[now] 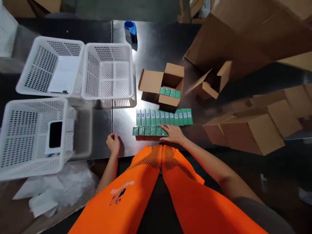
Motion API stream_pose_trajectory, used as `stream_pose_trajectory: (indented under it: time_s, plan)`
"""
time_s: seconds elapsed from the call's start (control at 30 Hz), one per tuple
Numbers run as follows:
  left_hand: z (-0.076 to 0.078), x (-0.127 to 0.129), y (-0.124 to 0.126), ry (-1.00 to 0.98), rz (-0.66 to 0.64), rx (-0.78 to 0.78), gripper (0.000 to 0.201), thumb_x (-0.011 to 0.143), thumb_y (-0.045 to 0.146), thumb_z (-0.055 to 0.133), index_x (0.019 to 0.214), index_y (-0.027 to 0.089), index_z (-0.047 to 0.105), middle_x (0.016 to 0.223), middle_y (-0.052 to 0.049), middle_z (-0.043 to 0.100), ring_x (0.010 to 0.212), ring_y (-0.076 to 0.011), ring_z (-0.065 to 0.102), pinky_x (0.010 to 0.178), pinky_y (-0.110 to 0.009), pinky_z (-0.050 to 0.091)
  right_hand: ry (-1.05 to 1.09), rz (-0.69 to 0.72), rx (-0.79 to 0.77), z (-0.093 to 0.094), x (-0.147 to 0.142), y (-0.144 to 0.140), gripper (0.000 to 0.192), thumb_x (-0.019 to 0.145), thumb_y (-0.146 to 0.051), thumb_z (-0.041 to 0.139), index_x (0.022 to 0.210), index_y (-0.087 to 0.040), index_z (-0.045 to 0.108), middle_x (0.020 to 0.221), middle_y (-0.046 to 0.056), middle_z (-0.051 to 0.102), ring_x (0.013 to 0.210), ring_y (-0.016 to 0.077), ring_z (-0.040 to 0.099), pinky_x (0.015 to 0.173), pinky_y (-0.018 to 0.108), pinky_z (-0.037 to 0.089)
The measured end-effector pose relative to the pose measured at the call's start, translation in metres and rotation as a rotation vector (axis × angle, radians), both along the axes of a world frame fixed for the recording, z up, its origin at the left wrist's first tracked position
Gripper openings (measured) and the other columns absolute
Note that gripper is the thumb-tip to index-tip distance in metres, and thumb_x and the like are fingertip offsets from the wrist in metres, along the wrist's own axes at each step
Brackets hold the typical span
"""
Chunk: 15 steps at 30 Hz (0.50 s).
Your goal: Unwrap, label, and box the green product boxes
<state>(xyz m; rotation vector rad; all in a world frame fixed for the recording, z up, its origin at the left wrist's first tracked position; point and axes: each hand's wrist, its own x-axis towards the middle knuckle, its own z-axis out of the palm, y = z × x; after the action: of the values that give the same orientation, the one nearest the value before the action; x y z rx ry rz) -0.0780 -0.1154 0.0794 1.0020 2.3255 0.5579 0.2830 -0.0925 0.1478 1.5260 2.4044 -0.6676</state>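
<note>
My right hand (pixel 172 133) lies with its fingers stretched out and apart over the right end of the front row of small green boxes (pixel 147 131). It touches their tops and hides some of them. Right behind stands a longer row of green boxes (pixel 162 117) with white labels. Loosely curled, my left hand (pixel 113 144) rests at the table's front edge, left of the rows; nothing shows in it. Farther back, an open carton (pixel 168 100) holds several green boxes (pixel 170 92) along its near side.
White plastic baskets (pixel 131 71) stand on the left of the metal table (pixel 151 48); one holds a phone-like dark-screened item (pixel 55 135). A blue and black tape dispenser (pixel 131 31) is at the back. Open cartons (pixel 253 133) crowd the right. Crumpled plastic (pixel 65 185) lies lower left.
</note>
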Motion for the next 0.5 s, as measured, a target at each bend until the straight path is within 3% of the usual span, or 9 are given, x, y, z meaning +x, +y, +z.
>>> stream_pose_trajectory:
  time_s: [0.13,0.2,0.3,0.4,0.5]
  plan:
    - [-0.022,0.027,-0.017,0.162,-0.079,0.021,0.038,0.089,0.027,0.056,0.123,0.011,0.06,0.145,-0.022,0.046,0.14,-0.0364,0.035,0.114,-0.057,0.027,-0.007,-0.029,-0.008,-0.003,-0.002,0.001,0.071,0.091,-0.066,0.048,0.145,-0.02,0.048,0.122,0.017,0.065,0.103,0.0341,0.063,0.083,0.041,0.047]
    - [-0.03,0.037,-0.02,0.219,-0.108,0.022,0.042,0.088,0.028,0.056,0.126,0.012,0.059,0.152,-0.024,0.037,0.144,-0.0395,0.028,0.113,-0.061,0.024,0.008,-0.033,-0.012,-0.003,-0.002,0.0,0.069,0.09,-0.064,0.051,0.143,-0.02,0.05,0.121,0.016,0.066,0.104,0.0342,0.064,0.083,0.041,0.048]
    - [-0.037,0.042,-0.023,0.268,-0.131,0.025,0.043,0.09,0.028,0.051,0.129,0.011,0.058,0.153,-0.025,0.036,0.145,-0.0396,0.027,0.113,-0.061,0.023,0.04,-0.053,-0.014,0.001,0.002,0.0,0.068,0.088,-0.064,0.054,0.141,-0.021,0.053,0.121,0.014,0.068,0.104,0.0339,0.066,0.084,0.043,0.051]
    - [-0.039,0.041,-0.024,0.276,-0.144,0.037,0.044,0.091,0.031,0.049,0.128,0.011,0.059,0.152,-0.025,0.038,0.144,-0.0387,0.029,0.114,-0.059,0.024,0.07,-0.102,0.014,0.023,0.022,0.005,0.063,0.089,-0.061,0.054,0.139,-0.023,0.054,0.129,0.011,0.066,0.112,0.0322,0.065,0.089,0.044,0.054]
    - [-0.042,0.041,-0.025,0.268,-0.14,0.053,0.044,0.091,0.032,0.048,0.127,0.01,0.06,0.152,-0.026,0.037,0.145,-0.0389,0.028,0.114,-0.059,0.023,0.076,-0.157,0.081,0.066,0.053,0.028,0.061,0.092,-0.057,0.048,0.143,-0.023,0.049,0.135,0.01,0.063,0.12,0.0306,0.063,0.095,0.045,0.054]
